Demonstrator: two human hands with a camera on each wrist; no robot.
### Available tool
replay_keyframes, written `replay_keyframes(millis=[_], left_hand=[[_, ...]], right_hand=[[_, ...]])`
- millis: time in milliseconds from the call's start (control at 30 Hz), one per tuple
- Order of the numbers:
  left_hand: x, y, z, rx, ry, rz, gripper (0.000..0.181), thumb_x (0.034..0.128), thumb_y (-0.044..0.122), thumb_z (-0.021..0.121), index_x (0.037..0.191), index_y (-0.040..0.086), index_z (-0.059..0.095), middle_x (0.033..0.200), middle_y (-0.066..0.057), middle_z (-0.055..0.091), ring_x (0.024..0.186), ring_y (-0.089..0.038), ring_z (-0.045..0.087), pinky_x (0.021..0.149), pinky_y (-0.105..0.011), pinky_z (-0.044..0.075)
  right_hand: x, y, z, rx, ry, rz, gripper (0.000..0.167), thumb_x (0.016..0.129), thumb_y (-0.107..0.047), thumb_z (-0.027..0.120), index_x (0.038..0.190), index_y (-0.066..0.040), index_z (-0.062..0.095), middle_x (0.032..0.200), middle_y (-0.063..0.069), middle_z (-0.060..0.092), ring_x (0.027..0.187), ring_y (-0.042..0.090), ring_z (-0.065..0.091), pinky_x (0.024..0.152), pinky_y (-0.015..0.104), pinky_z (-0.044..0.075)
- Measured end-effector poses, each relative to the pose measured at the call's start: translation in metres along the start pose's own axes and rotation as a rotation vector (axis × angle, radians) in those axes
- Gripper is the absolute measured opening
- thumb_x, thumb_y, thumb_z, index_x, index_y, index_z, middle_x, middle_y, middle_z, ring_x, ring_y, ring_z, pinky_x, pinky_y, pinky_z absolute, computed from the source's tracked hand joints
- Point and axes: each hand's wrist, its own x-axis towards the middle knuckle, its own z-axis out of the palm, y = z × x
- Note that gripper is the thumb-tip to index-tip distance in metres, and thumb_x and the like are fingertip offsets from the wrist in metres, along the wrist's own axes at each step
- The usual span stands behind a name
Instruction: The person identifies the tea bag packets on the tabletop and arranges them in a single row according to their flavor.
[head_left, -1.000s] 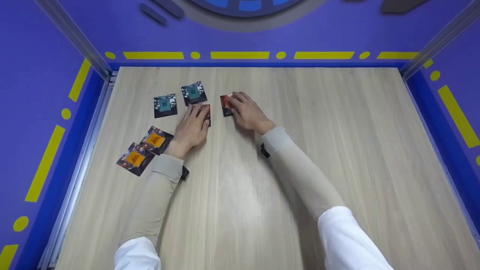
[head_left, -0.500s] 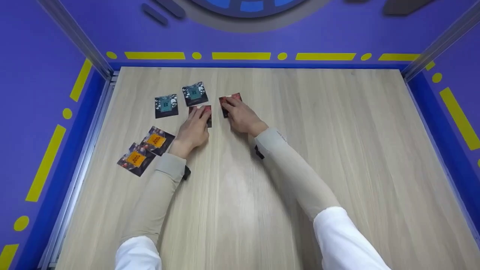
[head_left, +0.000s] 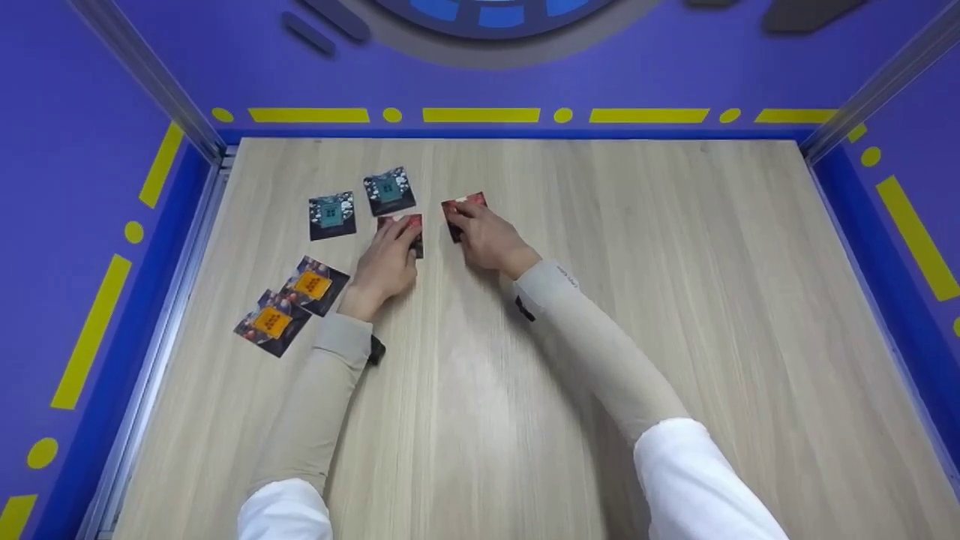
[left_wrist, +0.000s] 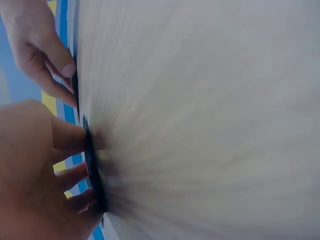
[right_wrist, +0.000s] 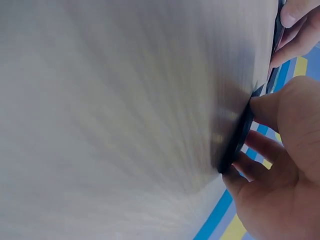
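Several flat, card-like pieces lie on the table. In the head view, the left hand [head_left: 385,262] rests with bent fingers on a red and black card [head_left: 415,242]. The right hand [head_left: 491,241] touches a second red and black card [head_left: 474,200], with a narrow gap between the two cards. Both wrist views show thumb and fingertips against the dark edge of a card: the left hand [left_wrist: 45,170] on its card [left_wrist: 94,170], the right hand [right_wrist: 280,160] on its card [right_wrist: 237,140]. The hands partly cover both cards.
Two teal and black cards [head_left: 332,215] [head_left: 389,190] lie behind and left of the left hand. Two orange-centred cards [head_left: 271,322] [head_left: 316,285], touching or overlapping, lie beside the left wrist. Blue walls with yellow marks stand around the wooden table [head_left: 712,285].
Since a second ago the right hand has shifted slightly toward the near side, showing more of its red card. The left hand has stayed on its card.
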Motion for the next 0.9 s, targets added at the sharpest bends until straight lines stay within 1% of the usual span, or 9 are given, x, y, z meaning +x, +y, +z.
replay_keyframes(millis=[133,300,400,533,733,900], left_hand=[[0.0,0.001,-0.001,-0.022,-0.002,-0.009,0.053,0.1087,0.012,0.049,0.161,0.004,0.046,0.174,-0.017,0.031,0.163,-0.041,0.022,0.134,-0.052,0.02],[0.002,0.002,-0.003,-0.029,-0.019,-0.021,0.054,0.1089,0.013,0.049,0.162,0.006,0.045,0.175,-0.016,0.03,0.164,-0.041,0.021,0.135,-0.052,0.018],[0.001,0.001,-0.003,-0.026,-0.03,-0.036,0.054,0.1094,0.013,0.049,0.163,0.007,0.044,0.175,-0.014,0.029,0.164,-0.04,0.02,0.135,-0.051,0.018],[-0.002,0.001,-0.004,-0.021,-0.028,-0.05,0.053,0.1093,0.013,0.049,0.162,0.006,0.045,0.175,-0.015,0.03,0.164,-0.039,0.021,0.135,-0.051,0.019],[-0.003,0.002,-0.004,-0.006,-0.043,-0.054,0.054,0.1088,0.013,0.049,0.162,0.005,0.044,0.174,-0.017,0.031,0.163,-0.042,0.021,0.134,-0.053,0.019],[0.002,0.003,-0.004,-0.003,-0.039,-0.042,0.054,0.1085,0.013,0.049,0.162,0.006,0.045,0.174,-0.017,0.031,0.163,-0.042,0.021,0.134,-0.054,0.019]], right_hand=[[-0.006,0.003,-0.001,-0.014,0.01,-0.019,0.051,0.111,-0.009,0.042,0.162,-0.01,0.047,0.17,0.014,0.039,0.155,0.03,0.043,0.126,0.042,0.039],[-0.014,0.007,-0.002,-0.021,0.018,-0.026,0.051,0.11,-0.008,0.042,0.161,-0.009,0.048,0.169,0.016,0.04,0.155,0.03,0.043,0.126,0.041,0.04],[-0.02,0.01,-0.002,-0.043,0.008,-0.031,0.051,0.11,-0.008,0.044,0.16,-0.008,0.048,0.168,0.016,0.041,0.155,0.029,0.043,0.125,0.04,0.041],[-0.029,0.014,-0.002,-0.062,-0.001,-0.036,0.05,0.109,-0.009,0.048,0.159,-0.008,0.05,0.168,0.015,0.043,0.155,0.028,0.043,0.124,0.04,0.043],[-0.046,0.028,-0.002,-0.024,0.003,-0.053,0.048,0.11,-0.009,0.049,0.158,-0.007,0.052,0.165,0.02,0.045,0.15,0.035,0.049,0.119,0.046,0.049],[-0.061,0.043,-0.006,0.024,0.045,-0.04,0.048,0.108,-0.006,0.052,0.156,-0.006,0.054,0.162,0.022,0.048,0.146,0.039,0.053,0.117,0.051,0.05]])
